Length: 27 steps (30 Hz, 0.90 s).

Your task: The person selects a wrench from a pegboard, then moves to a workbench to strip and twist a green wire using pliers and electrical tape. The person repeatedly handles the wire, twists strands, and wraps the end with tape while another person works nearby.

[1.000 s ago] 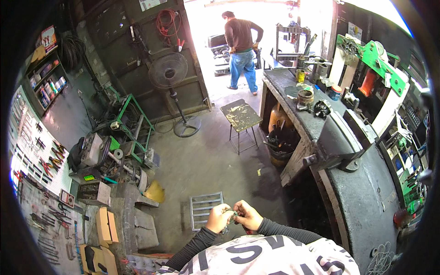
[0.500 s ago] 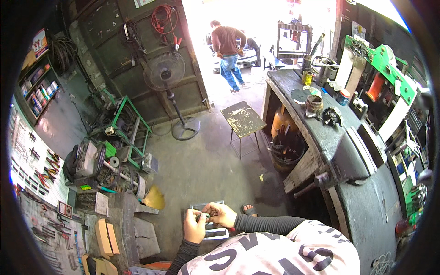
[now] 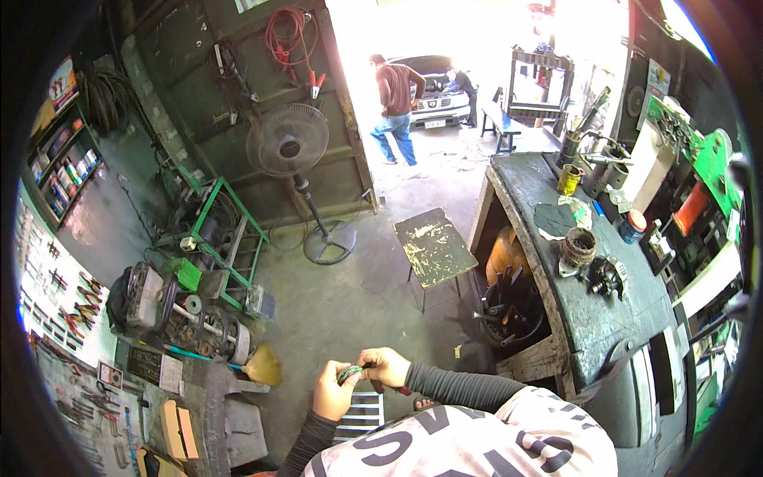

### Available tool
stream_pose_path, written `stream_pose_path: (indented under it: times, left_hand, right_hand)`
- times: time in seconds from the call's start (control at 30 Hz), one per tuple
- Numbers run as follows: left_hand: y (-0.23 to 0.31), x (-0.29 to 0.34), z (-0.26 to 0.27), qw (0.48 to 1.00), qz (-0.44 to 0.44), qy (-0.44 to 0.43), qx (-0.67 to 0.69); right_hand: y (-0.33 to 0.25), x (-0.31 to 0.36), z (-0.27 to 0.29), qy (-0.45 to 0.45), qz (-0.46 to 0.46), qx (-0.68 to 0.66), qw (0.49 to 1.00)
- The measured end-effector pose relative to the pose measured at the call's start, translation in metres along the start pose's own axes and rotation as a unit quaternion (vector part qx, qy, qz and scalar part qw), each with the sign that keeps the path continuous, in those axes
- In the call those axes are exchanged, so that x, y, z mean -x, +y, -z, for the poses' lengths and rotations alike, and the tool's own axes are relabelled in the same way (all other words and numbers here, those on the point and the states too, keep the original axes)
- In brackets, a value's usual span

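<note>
Pinch on the green piece: we do best, it seems, to work with light fingertip pressure, since the small green piece point(image 3: 350, 372) looks thin and pliable and hard squeezing could bunch or slip it.
Left hand: our left hand point(image 3: 331, 391) grasps the piece between thumb and fingers; as we judge it, this side serves well as the steady anchor.
Right hand: our right hand point(image 3: 387, 367) reaches across with its fingertips at the piece's right side, apparently pinching it too; the exact contact is too small to tell. Fine turns from these fingertips suit it better than wrist swings.
Strands: the piece appears stranded or looped, so we should, in our judgement, line up its parts before drawing anything tight.
Place in the grip: it lies between our two hands, at the tips rather than deep in either palm, and pokes out above the left thumb.
Dark reddish thing: a dark reddish thing point(image 3: 404, 390) shows just beneath the right hand; we cannot tell whether that hand holds it.
Slatted frame: below our hands, near the floor, a slatted frame point(image 3: 367, 411) shows partly hidden by the shirt.
Stool: the worn stool point(image 3: 435, 246) stands ahead, apart from our hands.
Workbench: the dark workbench point(image 3: 520, 179) runs along our right, well apart from the grip.
</note>
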<state>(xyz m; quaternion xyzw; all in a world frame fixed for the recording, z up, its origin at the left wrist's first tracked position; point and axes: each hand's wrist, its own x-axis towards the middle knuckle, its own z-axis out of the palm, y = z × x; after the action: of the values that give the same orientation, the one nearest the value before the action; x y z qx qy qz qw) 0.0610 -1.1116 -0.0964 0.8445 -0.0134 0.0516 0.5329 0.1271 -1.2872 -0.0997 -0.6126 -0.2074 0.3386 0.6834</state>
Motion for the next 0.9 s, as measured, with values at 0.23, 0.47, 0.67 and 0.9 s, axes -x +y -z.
stream_pose_path:
  times: [0.23,0.47,0.67,0.9]
  left_hand:
    - [0.049,-0.065,-0.008,0.991,-0.099,0.026,-0.089]
    - [0.006,-0.095,0.008,0.999,-0.002,0.039,0.032]
    - [-0.008,-0.121,0.05,0.996,0.024,0.021,0.08]
    - [-0.023,-0.149,0.088,0.997,0.034,0.024,0.058]
  right_hand:
    - [-0.019,-0.025,0.053,0.012,0.007,-0.124,0.992]
    - [-0.054,-0.065,0.067,0.022,0.046,0.037,0.998]
    - [-0.075,-0.12,0.062,-0.016,0.146,0.27,0.952]
    - [-0.085,-0.173,0.054,-0.045,-0.007,0.15,0.988]
